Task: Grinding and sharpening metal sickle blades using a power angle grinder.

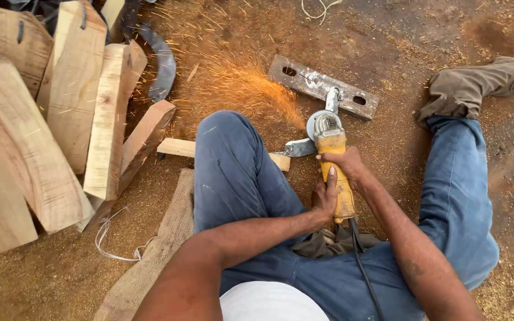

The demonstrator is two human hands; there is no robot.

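The sawdust-strewn dirt ground (423,35) is filling the whole view, and the person is sitting on it with legs in blue jeans (239,178) spread wide, the shod right foot (477,83) pointing toward the upper right corner. The person's trunk is being cut off by the bottom edge, so only forearms and lap are showing.

A heap of pale wooden planks (60,119) is leaning along the left edge, its top being cropped by the frame; a dark curved metal blade (163,62) is lying just beside it, partly hidden behind the wood. A strip of burlap sacking (162,249) is lying by the left leg.

Near the top centre, a flat grey steel bar (323,86) with a slot at each end is lying slantwise on the ground.

The yellow angle grinder (333,169) is sitting between the legs, its long axis running almost straight away from the person, the grey head and disc pointing toward the bar. Sparks (239,83) are spraying toward the upper left. Its disc is hard to make out, and its black cord is trailing off the bottom edge.

The right hand (347,163) is wrapping closed around the upper body of the grinder; the left hand (325,199) is clasping the lower handle, fingers curled tight.
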